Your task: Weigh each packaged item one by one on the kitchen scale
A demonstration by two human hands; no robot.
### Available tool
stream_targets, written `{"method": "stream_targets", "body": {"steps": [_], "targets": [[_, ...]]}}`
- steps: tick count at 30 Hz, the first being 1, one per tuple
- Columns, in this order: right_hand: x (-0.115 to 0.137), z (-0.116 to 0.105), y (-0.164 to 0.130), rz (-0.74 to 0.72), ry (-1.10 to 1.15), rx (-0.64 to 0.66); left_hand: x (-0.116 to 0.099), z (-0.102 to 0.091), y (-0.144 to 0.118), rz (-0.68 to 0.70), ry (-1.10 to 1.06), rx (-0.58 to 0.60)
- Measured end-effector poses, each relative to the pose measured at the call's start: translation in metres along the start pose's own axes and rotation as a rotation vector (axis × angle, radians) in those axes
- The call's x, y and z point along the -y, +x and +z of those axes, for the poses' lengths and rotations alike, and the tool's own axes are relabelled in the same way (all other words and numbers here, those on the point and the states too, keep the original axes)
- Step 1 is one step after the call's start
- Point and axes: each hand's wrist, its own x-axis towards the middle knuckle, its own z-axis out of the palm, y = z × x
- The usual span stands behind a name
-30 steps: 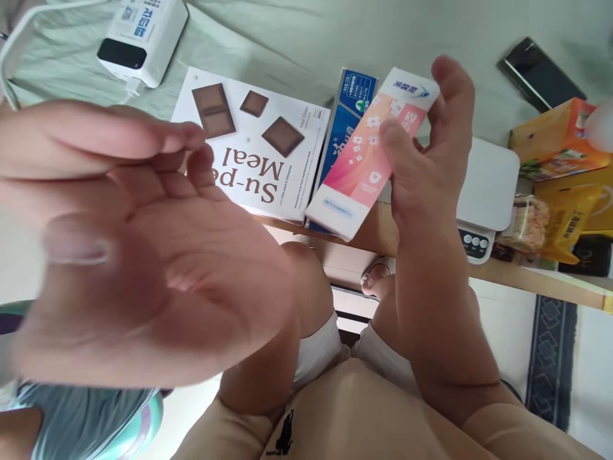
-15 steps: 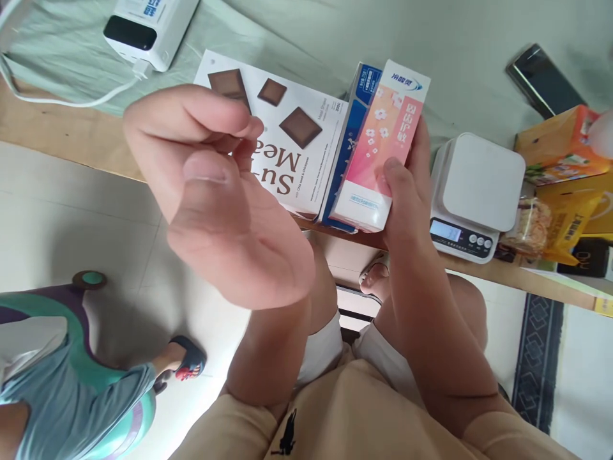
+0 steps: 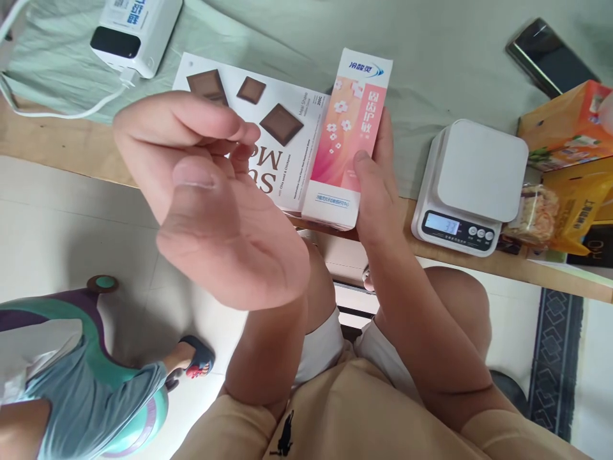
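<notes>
My right hand (image 3: 378, 185) grips a pink and white toothpaste box (image 3: 345, 140) from its right side, thumb on the printed front. The box is tilted slightly and overlaps the right edge of a white meal shake box (image 3: 299, 118) with chocolate squares printed on it. Close to the camera is my left hand (image 3: 215, 211), raised in front of the shake box and hiding part of its lettering. Its fingers are loosely bent, the thumb stands apart from them, and nothing shows in the hand.
A white digital scale (image 3: 479, 172) with a lit display stands to the right. Beyond it are an orange carton (image 3: 560, 128), a yellow packet (image 3: 577, 198) and a phone (image 3: 550, 57). A white power bank (image 3: 136, 38) with a cable lies at the left. Another person's leg (image 3: 110, 383) is at lower left.
The toothpaste box has moved left with my right hand and now covers the blue box that showed beside it. My left hand keeps nearly the same pose. The view has shifted slightly.
</notes>
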Motion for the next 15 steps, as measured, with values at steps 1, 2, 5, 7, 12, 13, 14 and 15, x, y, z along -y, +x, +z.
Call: {"method": "stream_targets", "body": {"steps": [1, 2, 5, 7, 12, 13, 14, 15], "targets": [[0.0, 0.0, 0.001, 0.005, 0.011, 0.011, 0.001, -0.001, 0.0, 0.013, 0.008, 0.01], [0.0, 0.0, 0.002, 0.012, 0.023, 0.016, 0.003, -0.002, 0.0, 0.028, 0.015, 0.015], [-0.002, -0.001, 0.003, 0.031, 0.054, -0.014, 0.008, -0.003, -0.001, 0.078, 0.037, 0.053], [-0.002, -0.003, 0.001, 0.046, 0.063, -0.041, 0.01, 0.0, -0.004, 0.132, 0.037, 0.069], [0.021, -0.025, -0.011, -0.043, -0.025, -0.112, 0.008, 0.021, -0.019, 0.226, -0.203, 0.002], [0.029, -0.032, -0.014, -0.078, -0.032, -0.121, 0.007, 0.025, -0.025, 0.226, -0.241, 0.019], [0.037, -0.04, -0.019, -0.11, -0.028, -0.128, 0.006, 0.029, -0.031, 0.208, -0.248, 0.058], [0.045, -0.048, -0.024, -0.139, -0.022, -0.135, 0.005, 0.032, -0.038, 0.196, -0.239, 0.104]]}}
